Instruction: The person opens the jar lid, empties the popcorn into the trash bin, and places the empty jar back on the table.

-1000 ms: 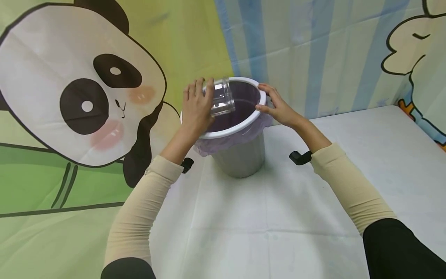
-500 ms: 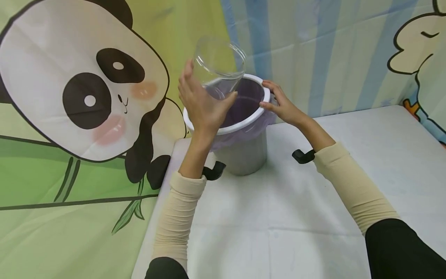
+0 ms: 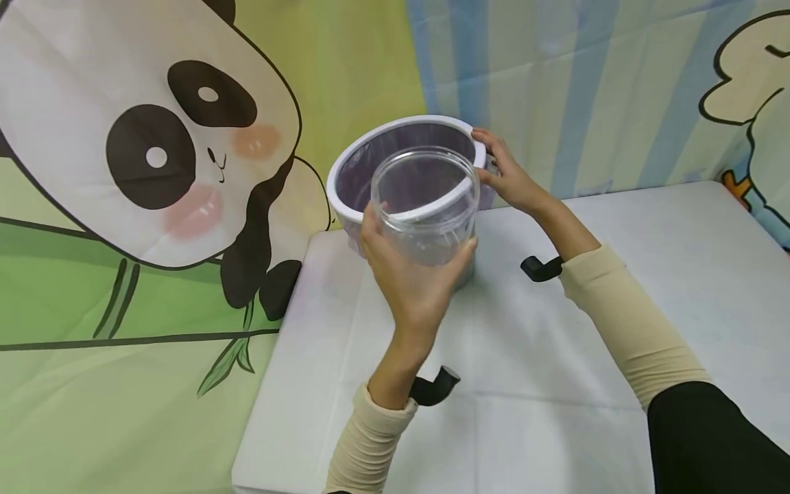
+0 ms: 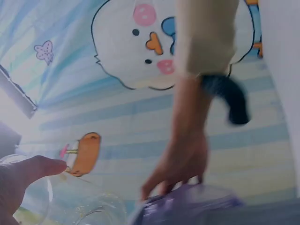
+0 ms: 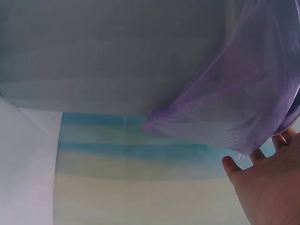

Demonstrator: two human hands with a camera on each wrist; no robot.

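Note:
My left hand (image 3: 410, 291) holds a clear plastic jar (image 3: 426, 233) from below, fingers and thumb round its sides. The jar's open mouth faces up, and it overlaps the near side of a grey trash can in the head view. That can has a white rim (image 3: 341, 165) and a purple bag (image 5: 253, 89) lining it and hanging over its outside. My right hand (image 3: 512, 175) grips the right side of the rim, thumb in front and fingers behind. In the left wrist view, part of the jar (image 4: 101, 211) shows beside my thumb.
A white-covered table (image 3: 555, 329) bears the trash can, which stands near the back by the printed backdrop. A panda picture (image 3: 204, 213) covers the cloth on the left, and blue stripes (image 3: 592, 103) run down the back cloth.
My left hand has lifted the jar out of the trash can's mouth, turned it from lying sideways to mouth up, and drawn it nearer. My right hand has stayed on the rim.

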